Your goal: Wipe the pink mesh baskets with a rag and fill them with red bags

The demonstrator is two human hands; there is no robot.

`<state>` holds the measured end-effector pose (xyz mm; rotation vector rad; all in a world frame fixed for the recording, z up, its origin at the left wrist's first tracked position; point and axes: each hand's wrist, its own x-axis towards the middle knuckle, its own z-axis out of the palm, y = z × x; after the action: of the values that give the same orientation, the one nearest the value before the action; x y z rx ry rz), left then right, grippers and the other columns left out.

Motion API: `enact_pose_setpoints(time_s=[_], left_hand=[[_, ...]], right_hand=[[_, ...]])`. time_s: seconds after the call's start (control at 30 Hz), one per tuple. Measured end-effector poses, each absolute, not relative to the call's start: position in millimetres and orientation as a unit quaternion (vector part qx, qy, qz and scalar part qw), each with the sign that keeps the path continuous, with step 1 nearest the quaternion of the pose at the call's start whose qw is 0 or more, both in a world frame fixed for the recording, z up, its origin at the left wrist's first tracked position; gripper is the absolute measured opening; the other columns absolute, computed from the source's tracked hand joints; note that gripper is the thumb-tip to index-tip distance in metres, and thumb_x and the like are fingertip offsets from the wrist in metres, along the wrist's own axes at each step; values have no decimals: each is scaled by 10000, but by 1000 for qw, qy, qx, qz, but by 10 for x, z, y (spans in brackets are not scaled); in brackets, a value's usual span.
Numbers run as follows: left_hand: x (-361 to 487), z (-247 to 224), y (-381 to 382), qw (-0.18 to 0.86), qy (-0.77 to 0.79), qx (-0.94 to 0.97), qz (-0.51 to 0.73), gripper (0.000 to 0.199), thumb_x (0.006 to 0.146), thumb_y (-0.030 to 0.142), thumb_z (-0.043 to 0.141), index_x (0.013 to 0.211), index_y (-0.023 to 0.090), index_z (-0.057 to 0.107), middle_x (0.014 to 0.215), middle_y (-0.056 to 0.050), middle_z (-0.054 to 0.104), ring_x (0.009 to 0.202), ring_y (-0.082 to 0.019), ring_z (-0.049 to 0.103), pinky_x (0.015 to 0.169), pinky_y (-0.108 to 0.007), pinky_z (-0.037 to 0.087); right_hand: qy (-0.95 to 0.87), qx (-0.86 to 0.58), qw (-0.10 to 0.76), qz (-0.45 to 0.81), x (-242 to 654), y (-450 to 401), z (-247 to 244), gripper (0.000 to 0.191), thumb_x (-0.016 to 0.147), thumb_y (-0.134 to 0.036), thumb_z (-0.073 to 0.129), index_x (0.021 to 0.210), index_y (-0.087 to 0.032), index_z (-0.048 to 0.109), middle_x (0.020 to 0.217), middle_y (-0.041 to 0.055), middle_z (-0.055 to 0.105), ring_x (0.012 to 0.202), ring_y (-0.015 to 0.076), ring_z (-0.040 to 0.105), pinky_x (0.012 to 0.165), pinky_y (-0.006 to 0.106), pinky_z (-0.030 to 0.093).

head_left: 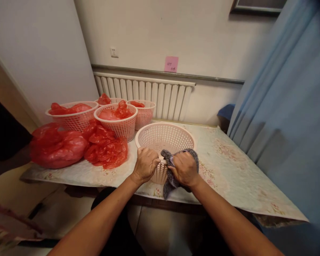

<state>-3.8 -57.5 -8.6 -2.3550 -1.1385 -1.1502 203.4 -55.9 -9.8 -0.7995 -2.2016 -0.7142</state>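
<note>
A pale pink plastic basket (162,137) with a lattice wall stands upright at the table's front, its inside showing no contents. My left hand (146,164) is closed over the near rim, left of the middle. Just to the right, my right hand (184,166) grips a dark grey cloth (170,186) and presses it against the same rim. One end of the cloth sticks up beside the thumb, and the rest hangs down outside the basket. Part of the near wall is hidden by my hands and the cloth.
Several baskets (116,122) holding red plastic bags stand at the back left. Two red bags (60,145) lie before them on the flowered tablecloth (234,170). A radiator (162,99) is behind, a blue curtain (290,106) at right. A dark-clothed person (5,131) shows at left.
</note>
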Motion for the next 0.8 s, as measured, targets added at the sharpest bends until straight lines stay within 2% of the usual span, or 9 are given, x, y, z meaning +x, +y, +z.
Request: enact_pose_setpoints(time_s=[0.13,0.23,0.4,0.6,0.8], left_hand=[[-64,-92,-523,140,-380,-818,-407,596,969,510,83,695,190,505,675,-32,549,722,-191,434,802,-390,312],[-140,-96,-440,136,-374,-822,-408,577,975,499,104,692,191,501,669,-26,538,721,-191,438,793,-387,316],[-259,-67,-352,147,-404,-800,-418,522,989,419,149,666,194,492,680,-40,523,739,-197,440,795,-378,340],[74,-62,-565,178,-426,-786,-412,375,972,246,280,677,195,505,672,-38,540,733,-198,450,806,-374,349],[194,-82,-541,183,-424,-780,-422,352,965,243,320,655,201,481,645,-29,529,714,-199,454,774,-365,349]], right_hand=[[-858,-217,396,-245,2481,-262,-138,407,968,-428,271,902,-152,563,824,103,573,832,232,483,776,392,375],[-863,-224,396,-218,2641,-183,-157,419,970,-429,253,940,-141,556,888,123,570,897,244,483,826,413,390],[-838,-322,376,-230,2338,-440,-172,412,963,-440,287,875,-152,567,813,99,553,832,237,456,779,393,356],[-808,-429,308,-263,1728,-862,-31,310,943,-394,398,782,-182,557,737,71,546,726,218,420,691,363,277],[-824,-395,305,-269,1831,-769,-30,300,941,-394,408,775,-187,547,739,63,552,723,209,431,688,359,285]])
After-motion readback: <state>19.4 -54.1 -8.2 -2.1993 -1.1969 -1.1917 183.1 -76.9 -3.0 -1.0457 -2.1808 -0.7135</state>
